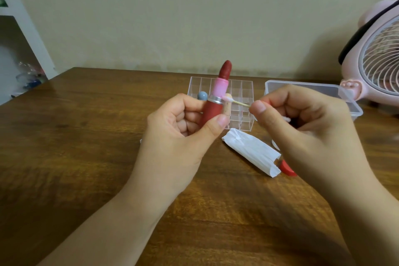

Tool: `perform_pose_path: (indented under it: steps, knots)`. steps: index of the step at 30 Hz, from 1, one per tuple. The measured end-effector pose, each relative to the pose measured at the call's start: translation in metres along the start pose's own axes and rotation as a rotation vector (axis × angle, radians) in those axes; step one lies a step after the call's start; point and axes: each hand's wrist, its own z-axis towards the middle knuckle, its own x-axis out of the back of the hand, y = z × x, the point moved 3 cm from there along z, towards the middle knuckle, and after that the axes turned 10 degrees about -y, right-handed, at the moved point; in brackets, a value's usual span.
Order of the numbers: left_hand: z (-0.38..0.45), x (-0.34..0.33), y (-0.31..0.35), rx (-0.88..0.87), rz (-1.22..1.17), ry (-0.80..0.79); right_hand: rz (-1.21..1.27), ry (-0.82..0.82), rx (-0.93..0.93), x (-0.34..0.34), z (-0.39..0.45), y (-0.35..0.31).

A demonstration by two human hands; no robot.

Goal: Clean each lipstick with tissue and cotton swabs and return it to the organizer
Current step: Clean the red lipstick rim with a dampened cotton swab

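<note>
My left hand (183, 134) grips an open dark red lipstick with a pink collar (218, 95), held upright above the brown wooden desk (86, 136). My right hand (302, 125) pinches a thin wooden cotton swab (236, 102), its tip touching the lipstick's silver ring. Behind them, near the desk's far edge, stands the clear plastic compartment organizer (241, 93); a folded white tissue (251, 151) lies just in front of it.

Organizer (237, 101) at table (86, 136) rear, tissue (251, 151) in front, lidded box (313, 97) to right, fan (380, 54) far right.
</note>
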Motion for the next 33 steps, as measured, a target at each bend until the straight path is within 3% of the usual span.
perform_pose_path:
  steps: [12,26,33]
  knots:
    - [0.001,-0.003,-0.002,0.03,-0.108,-0.06,0.016,0.0,0.018,0.003,0.0,0.001]
    - [0.002,-0.005,-0.008,0.147,-0.518,-0.252,0.128,-0.023,-0.042,0.009,0.002,0.004]
    - [0.001,-0.01,-0.012,0.167,-0.488,-0.295,0.112,-0.034,0.02,-0.001,0.002,-0.001]
